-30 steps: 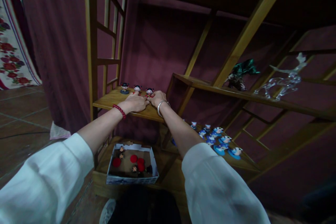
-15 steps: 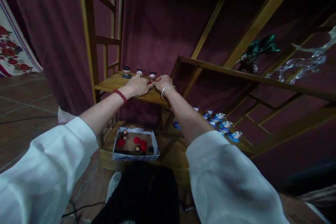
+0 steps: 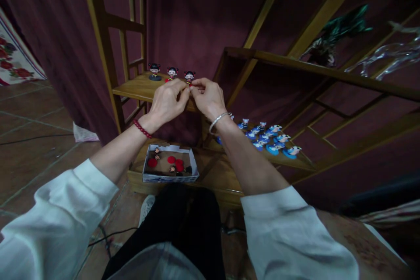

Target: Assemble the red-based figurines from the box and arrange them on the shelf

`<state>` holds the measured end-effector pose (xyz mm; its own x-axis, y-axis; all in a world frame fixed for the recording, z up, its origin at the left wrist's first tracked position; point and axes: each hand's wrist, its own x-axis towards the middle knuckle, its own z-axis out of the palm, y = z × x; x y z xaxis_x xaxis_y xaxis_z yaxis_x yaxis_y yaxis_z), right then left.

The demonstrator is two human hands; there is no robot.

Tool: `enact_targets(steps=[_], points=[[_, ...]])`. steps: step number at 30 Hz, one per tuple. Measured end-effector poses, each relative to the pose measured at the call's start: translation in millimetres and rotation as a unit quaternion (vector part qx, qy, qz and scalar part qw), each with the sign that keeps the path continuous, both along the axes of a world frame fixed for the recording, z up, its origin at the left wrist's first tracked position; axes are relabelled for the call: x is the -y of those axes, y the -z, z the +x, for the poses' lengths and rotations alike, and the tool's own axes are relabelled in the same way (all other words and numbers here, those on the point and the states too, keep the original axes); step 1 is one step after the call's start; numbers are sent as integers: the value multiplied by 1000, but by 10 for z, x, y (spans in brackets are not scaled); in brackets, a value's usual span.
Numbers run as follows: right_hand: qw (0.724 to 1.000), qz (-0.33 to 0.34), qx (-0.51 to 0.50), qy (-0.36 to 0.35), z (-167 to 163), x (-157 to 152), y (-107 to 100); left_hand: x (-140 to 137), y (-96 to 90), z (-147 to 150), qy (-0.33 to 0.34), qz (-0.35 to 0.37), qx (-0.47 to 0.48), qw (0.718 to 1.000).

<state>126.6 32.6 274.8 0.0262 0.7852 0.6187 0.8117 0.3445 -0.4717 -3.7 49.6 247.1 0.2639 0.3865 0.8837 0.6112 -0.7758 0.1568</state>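
Three small black-haired doll figurines stand in a row on the upper wooden shelf (image 3: 136,87): the left figurine (image 3: 154,71) on a dark base, the middle figurine (image 3: 172,73), and the right figurine (image 3: 189,77). My left hand (image 3: 168,101), with a red bead bracelet, has thumb and fingers curled together just in front of the middle and right figurines. My right hand (image 3: 208,97), with a silver bangle, meets it in a pinch at the right figurine's lower part. The fingers hide that figurine's base. Whatever lies between the fingertips is hidden.
On the lower shelf sits an open cardboard box (image 3: 170,178) holding red round pieces and small figurines. Several blue-based figurines (image 3: 274,146) stand to the right. A crossing shelf rail (image 3: 278,59) carries a green ornament (image 3: 344,26) and a clear glass animal (image 3: 390,59).
My view has shifted, and both hands look nearer, drawn slightly back from the figurines. My left hand no longer covers the middle figurine's front as much; its fingertips now meet the right hand's.
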Motion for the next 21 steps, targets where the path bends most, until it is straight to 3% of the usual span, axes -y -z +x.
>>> enact_targets(steps=[5, 13, 21], points=[[995, 79, 18, -51, -64, 238, 178, 159, 146, -1, 44, 39, 36, 998], [976, 195, 32, -94, -89, 405, 389, 219, 361, -9, 58, 79, 48, 994], [971, 198, 58, -116, -69, 589, 874, 316, 793, -8, 59, 71, 48, 995]])
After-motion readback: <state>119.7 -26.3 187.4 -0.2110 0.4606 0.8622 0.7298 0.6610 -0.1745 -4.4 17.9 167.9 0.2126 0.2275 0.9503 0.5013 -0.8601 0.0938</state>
